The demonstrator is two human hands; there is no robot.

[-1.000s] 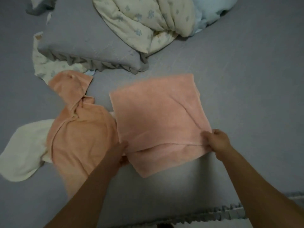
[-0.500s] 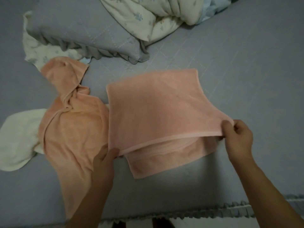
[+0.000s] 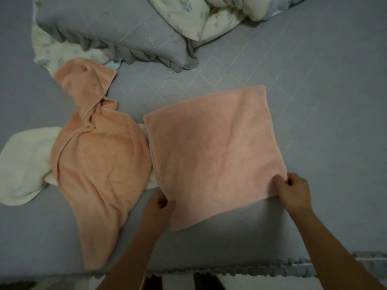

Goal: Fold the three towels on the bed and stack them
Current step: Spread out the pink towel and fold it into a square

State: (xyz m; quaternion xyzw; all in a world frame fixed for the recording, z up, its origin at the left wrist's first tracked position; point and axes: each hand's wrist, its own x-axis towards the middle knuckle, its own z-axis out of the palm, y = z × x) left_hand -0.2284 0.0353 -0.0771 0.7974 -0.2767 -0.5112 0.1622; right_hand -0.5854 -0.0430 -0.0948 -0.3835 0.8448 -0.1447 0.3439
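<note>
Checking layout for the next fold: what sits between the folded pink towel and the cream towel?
Head view: the crumpled orange towel lies between the folded pink towel and the cream towel, overlapping the cream one's right side.

free: bed (image 3: 324,101) right side | blocked: far pillow (image 3: 117,30), left towels (image 3: 98,164)
</note>
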